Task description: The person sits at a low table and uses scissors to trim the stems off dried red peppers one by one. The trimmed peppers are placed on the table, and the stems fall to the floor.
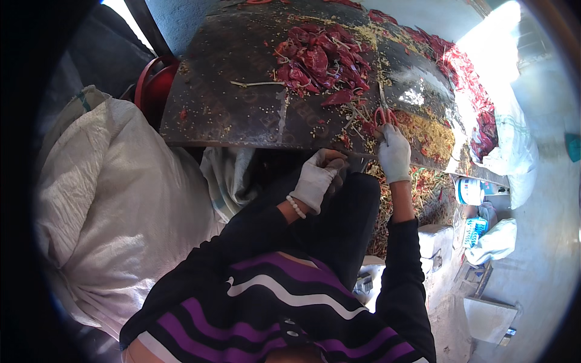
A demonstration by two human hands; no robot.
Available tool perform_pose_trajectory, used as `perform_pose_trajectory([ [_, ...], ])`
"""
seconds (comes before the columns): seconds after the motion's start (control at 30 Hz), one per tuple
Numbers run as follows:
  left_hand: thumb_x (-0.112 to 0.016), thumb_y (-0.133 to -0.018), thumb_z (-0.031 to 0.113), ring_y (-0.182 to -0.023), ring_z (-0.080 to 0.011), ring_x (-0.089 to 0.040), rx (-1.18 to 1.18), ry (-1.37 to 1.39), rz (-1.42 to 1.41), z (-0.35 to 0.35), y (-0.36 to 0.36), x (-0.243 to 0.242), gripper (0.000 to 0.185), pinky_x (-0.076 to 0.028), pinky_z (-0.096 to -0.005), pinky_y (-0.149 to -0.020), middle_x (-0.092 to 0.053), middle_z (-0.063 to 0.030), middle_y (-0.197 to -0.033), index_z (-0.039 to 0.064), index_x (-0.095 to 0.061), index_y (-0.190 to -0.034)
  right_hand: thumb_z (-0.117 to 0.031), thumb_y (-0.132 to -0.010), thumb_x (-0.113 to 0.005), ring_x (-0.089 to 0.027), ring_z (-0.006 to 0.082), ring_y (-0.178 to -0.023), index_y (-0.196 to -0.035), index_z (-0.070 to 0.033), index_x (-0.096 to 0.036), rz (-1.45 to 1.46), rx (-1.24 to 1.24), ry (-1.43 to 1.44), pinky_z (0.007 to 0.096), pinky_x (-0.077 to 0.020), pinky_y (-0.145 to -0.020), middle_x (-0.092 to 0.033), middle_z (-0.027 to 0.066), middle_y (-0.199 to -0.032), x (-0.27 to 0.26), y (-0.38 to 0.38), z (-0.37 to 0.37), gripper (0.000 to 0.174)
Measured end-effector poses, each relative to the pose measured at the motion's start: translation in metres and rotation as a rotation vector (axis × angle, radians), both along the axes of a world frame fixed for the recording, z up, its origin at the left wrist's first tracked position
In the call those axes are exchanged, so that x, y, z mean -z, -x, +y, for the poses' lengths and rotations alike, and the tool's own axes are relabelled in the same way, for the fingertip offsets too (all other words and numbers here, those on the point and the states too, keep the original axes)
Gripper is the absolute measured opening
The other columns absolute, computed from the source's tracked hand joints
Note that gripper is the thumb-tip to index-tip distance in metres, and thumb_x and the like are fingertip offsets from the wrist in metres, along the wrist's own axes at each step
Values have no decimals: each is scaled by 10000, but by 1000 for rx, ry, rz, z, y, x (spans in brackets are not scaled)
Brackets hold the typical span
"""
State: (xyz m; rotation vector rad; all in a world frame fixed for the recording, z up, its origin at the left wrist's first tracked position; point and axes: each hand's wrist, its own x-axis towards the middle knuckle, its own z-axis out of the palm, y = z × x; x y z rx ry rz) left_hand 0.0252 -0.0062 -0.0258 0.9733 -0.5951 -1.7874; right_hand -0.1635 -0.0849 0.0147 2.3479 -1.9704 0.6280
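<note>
On the dark tabletop (218, 109) lies a pile of dried red chili peppers (317, 59), with pale stems and seeds scattered round it. My right hand (394, 152), in a white glove with bare-looking fingertips, is at the red handles of a pair of scissors (383, 109); the blades point away from me over the table. My left hand (320, 177), gloved too and with a white bead bracelet at the wrist, is at the table's near edge with its fingers curled together. Whether anything small is between those fingers cannot be made out.
A large white woven sack (136, 195) stands at the left, beside a red chair (156, 86). More red chilies (483, 113) line the table's right side, next to a heap of yellow seeds (426, 131). Stems and scraps (422, 190) lie below the edge, near a white bucket (470, 190).
</note>
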Motion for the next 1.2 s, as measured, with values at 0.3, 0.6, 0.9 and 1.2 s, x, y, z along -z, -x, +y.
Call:
perform_pose_trajectory([
  [0.3,-655,-894,63,-700,-45,-557,-223,671,-503,-2,4,-6,295,-450,-189,-587,-623,-11,-987,62,-613,-1187,-41,-732,-580,-598,351,-802,-957,-58,-583,242,-340,-64,463,-488,-678,-581,135,-886,-47,-19,63,226],
  [0.6,-654,-922,205,-643,-55,-566,274,165,-96,15,-7,-11,242,-417,-188,-528,-663,4,-886,65,-633,-1118,-52,-697,-615,-594,299,-865,-1019,-54,-617,365,-414,-102,401,-492,-718,-587,118,-945,-55,-26,84,322],
  [0.9,-615,-937,225,-591,-82,-551,440,-63,152,14,-14,-14,220,-380,-189,-470,-667,-70,-878,36,-618,-1050,-88,-751,-597,-604,232,-851,-957,-98,-599,450,-494,-12,373,-484,-703,-572,71,-886,-47,-25,93,207],
  [1.2,-585,-928,159,-547,-78,-521,433,-170,110,19,-13,-15,145,-370,-187,-463,-661,-68,-795,48,-608,-1021,-2,-745,-630,-634,309,-873,-970,-58,-645,-513,-303,-294,388,-514,-717,-637,108,-967,-25,-23,109,232],
])
